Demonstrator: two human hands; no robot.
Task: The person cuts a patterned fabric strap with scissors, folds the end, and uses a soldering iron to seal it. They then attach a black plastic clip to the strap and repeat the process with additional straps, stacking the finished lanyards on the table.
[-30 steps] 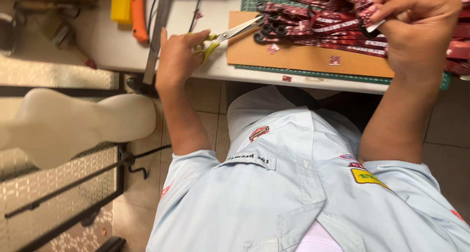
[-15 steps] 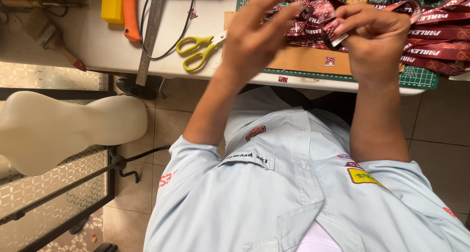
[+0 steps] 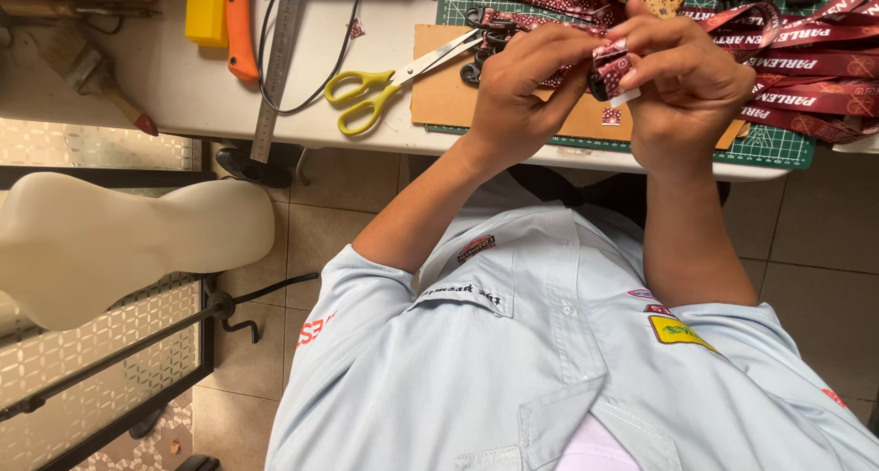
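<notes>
Maroon patterned strap [image 3: 612,66] sits pinched between both hands just above the surface's [image 3: 183,96] near edge: left hand [image 3: 522,86] and right hand [image 3: 691,86] each clench their fingers on its folded end. Yellow-handled scissors [image 3: 371,91] lie released at nine o'clock of the left hand (blades on brown cardboard [image 3: 439,96]), more straps [image 3: 806,77] piled at three o'clock.

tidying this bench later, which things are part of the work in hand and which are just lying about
In hand:
left hand
right hand
dark red patterned lanyard strap end

Lying about:
yellow-handled scissors
steel ruler
orange utility knife
wooden-handled brush
white mannequin torso
</notes>
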